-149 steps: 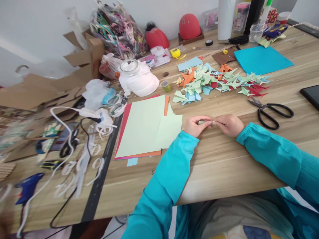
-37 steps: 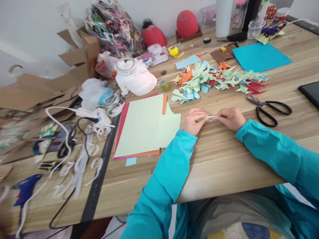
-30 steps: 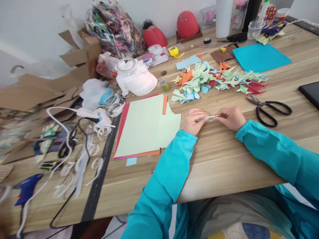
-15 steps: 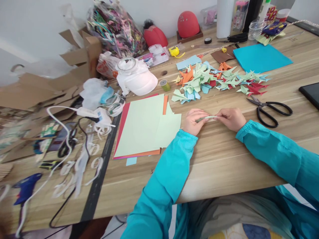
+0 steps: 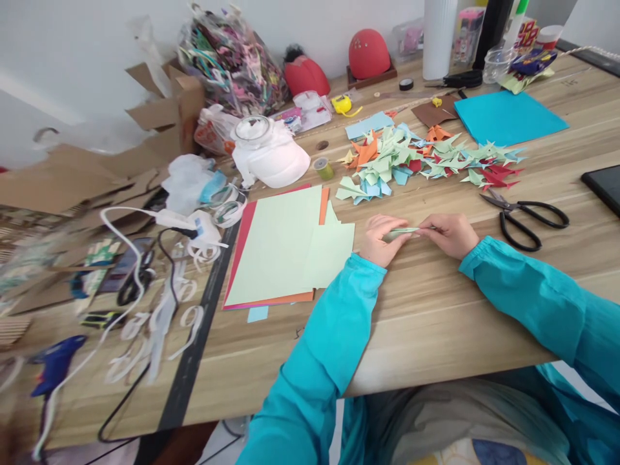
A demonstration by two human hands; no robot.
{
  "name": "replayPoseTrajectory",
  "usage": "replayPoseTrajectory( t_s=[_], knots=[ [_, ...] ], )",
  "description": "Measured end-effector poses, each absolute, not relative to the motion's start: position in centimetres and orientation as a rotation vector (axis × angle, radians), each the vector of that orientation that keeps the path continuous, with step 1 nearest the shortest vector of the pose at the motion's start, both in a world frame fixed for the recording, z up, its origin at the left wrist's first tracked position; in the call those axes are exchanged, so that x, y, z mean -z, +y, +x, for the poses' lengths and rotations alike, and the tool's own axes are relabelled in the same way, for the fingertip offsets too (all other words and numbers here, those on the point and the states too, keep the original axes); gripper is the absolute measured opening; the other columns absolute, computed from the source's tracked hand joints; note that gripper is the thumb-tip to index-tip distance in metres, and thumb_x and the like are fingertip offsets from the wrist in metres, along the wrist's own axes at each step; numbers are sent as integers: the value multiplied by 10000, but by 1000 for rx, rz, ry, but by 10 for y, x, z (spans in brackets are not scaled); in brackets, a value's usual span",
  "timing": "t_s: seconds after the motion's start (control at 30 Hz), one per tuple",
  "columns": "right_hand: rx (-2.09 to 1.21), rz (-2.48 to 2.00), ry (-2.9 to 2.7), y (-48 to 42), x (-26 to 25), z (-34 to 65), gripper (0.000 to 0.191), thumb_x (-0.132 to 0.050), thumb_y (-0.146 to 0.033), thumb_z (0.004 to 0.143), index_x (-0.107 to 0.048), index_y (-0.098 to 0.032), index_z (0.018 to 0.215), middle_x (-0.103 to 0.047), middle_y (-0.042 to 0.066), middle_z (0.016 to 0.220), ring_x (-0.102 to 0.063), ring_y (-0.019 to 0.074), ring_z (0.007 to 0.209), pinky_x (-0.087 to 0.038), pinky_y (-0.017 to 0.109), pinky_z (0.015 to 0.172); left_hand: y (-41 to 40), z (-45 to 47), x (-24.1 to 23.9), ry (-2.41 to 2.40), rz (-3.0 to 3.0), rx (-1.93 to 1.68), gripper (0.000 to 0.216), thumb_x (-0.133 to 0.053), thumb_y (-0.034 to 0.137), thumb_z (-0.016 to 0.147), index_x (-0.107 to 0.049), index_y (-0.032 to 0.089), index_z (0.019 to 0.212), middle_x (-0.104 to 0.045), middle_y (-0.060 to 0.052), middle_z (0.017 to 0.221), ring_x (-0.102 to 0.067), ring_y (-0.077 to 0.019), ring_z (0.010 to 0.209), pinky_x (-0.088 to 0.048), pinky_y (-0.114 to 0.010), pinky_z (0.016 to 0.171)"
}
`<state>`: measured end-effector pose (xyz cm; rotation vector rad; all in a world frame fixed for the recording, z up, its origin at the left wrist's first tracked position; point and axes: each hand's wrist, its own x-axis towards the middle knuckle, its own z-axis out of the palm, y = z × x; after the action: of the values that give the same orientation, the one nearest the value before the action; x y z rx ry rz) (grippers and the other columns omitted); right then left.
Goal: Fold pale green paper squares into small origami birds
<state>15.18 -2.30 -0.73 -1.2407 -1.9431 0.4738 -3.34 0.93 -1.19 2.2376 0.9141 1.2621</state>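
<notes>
A small folded piece of pale green paper (image 5: 405, 230) is held between my two hands, just above the wooden table. My left hand (image 5: 380, 237) pinches its left part between thumb and fingers. At its right end, my right hand (image 5: 453, 234) grips the tip with thumb and forefinger. The fingers cover much of the paper, so its full shape is hidden. To the left of my left hand lies a stack of coloured sheets with a large pale green sheet (image 5: 276, 252) on top. Beyond my hands is a pile of folded paper cranes (image 5: 387, 158) in several colours.
Black-handled scissors (image 5: 520, 216) lie right of my right hand. A bright blue sheet (image 5: 508, 117) is at the back right, and a dark phone-like object (image 5: 603, 187) at the right edge. Cables, a power strip (image 5: 194, 226) and a blue glue gun (image 5: 58, 365) occupy the left.
The pale green paper has turned slightly between my fingers, and both hands keep their grip. The whole view has shifted a little.
</notes>
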Motion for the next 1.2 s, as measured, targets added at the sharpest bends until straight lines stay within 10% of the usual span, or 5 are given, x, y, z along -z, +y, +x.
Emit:
replayPoseTrajectory(
  t_s=[0.63,0.87,1.0,1.2],
  knots=[
    [-1132,-1183,-1181,-18,-2,151,383,-770,-462,525,-614,-135,647,-606,15,509,-524,100,430,-410,217,410,-4,-29,4,807,1378,-941,296,-635,367,730,-686,149,924,-714,-63,790,-666,-182,591,-537,-322,674],
    [-1087,-1027,-1445,-26,-1,143,685,-569,-444,785,-263,-258,1369,-657,-7,736,-584,107,550,-473,215,502,0,-26,12,855,1245,-1062,344,-641,398,716,-674,148,950,-713,-63,820,-668,-192,597,-550,-339,650],
    [-920,-1035,-1788,-32,3,138,392,-461,-394,858,-542,-238,1209,-665,23,862,-609,146,784,-483,278,736,-3,-22,13,808,1248,-1032,372,-640,391,721,-651,145,1000,-711,-53,817,-674,-193,648,-540,-328,683],
    [-1072,-1079,-1548,-27,7,140,294,-536,-346,803,-680,-193,1009,-675,21,735,-606,141,656,-494,282,645,-7,-20,11,734,1214,-946,658,-630,368,742,-379,162,1315,-701,-21,692,-676,-187,655,-512,-338,752]
  ],
)
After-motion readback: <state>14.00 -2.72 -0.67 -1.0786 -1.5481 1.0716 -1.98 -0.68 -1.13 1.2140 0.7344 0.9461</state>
